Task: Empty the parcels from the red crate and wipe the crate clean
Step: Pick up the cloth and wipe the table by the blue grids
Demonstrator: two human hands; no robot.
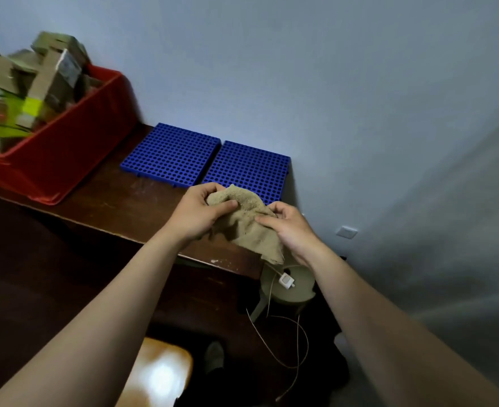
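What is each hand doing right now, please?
Left hand: grips the cloth.
Right hand: pinches the same cloth.

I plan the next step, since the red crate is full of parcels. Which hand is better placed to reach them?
Left, probably. The left hand lies nearer the red crate and its parcels; the right hand is farther off. Both hold the cloth, so it must let go first.

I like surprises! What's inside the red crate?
Brown cardboard parcels and bright yellow-green packs fill the red crate, heaped above its rim. Its floor is covered.
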